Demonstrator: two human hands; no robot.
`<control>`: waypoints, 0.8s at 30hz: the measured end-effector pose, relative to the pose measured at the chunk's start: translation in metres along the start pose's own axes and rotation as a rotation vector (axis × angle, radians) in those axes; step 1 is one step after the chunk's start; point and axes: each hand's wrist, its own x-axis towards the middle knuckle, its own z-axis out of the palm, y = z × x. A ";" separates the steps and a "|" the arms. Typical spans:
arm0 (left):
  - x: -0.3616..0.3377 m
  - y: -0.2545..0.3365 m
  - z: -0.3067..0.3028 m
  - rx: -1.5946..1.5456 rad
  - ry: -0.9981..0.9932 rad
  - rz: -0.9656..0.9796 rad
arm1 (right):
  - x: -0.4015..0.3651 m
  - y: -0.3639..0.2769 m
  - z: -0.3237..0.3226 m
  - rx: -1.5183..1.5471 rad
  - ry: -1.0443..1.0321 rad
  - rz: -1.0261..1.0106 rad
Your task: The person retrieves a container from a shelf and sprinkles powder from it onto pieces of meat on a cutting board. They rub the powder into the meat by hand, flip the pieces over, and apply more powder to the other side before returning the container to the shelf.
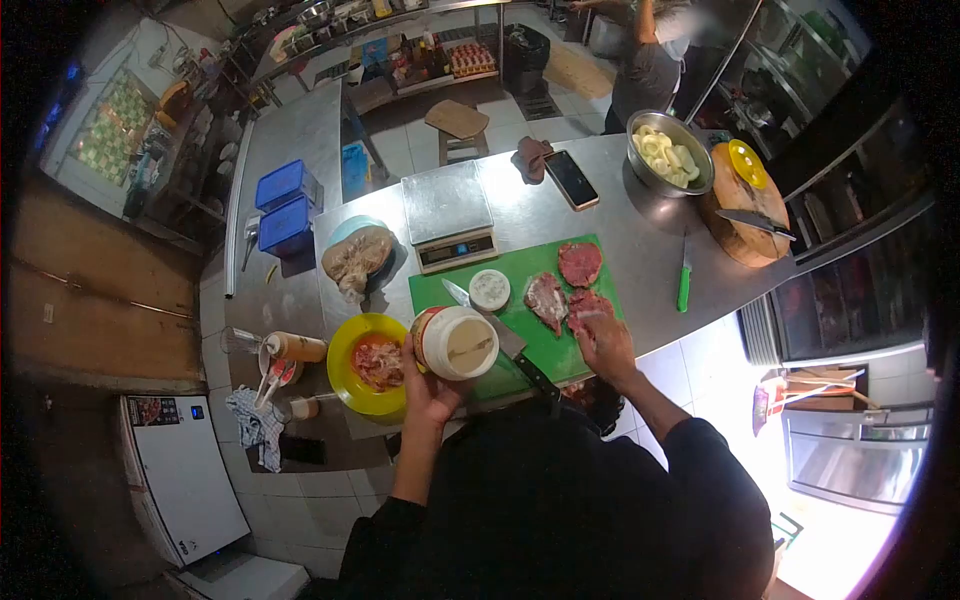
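My left hand (430,393) grips a wide-mouthed jar (468,345), tilted so its pale powder shows inside. Over the nearest slice of raw meat (588,305), my right hand (606,345) has its fingers drawn together; what they pinch, if anything, is hidden. A second slice (546,303) bears a whitish coating, and a redder one (580,264) lies behind. All three rest on a green cutting board (515,262). A round white lid (489,290) and a dark-handled knife (538,380) are also on the board, the knife partly behind the jar.
A yellow bowl (345,390) with meat stands left of the jar. Behind the board are a scale (448,205), a phone (571,182) and a metal bowl (640,175). A green-handled knife (684,285) lies to the right. Across the table stands another person (645,80).
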 end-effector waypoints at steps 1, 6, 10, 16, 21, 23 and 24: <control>0.000 0.000 0.001 0.000 -0.002 0.001 | 0.015 0.003 0.001 0.130 0.003 -0.003; -0.001 0.000 0.004 -0.002 0.001 -0.006 | 0.079 0.022 0.049 0.246 -0.173 -0.001; -0.006 0.000 -0.001 -0.018 -0.008 -0.019 | 0.109 0.025 0.069 0.132 -0.287 -0.118; -0.014 0.002 -0.013 -0.072 -0.028 -0.005 | 0.124 0.032 0.076 0.032 -0.475 -0.223; -0.015 0.004 -0.019 -0.067 0.027 0.056 | 0.129 0.043 0.069 0.184 -0.564 -0.201; -0.016 0.009 -0.019 -0.083 -0.007 0.025 | 0.136 0.048 0.054 0.258 -0.629 -0.125; -0.017 0.010 -0.019 -0.098 -0.032 -0.008 | 0.139 0.052 0.046 0.275 -0.620 -0.145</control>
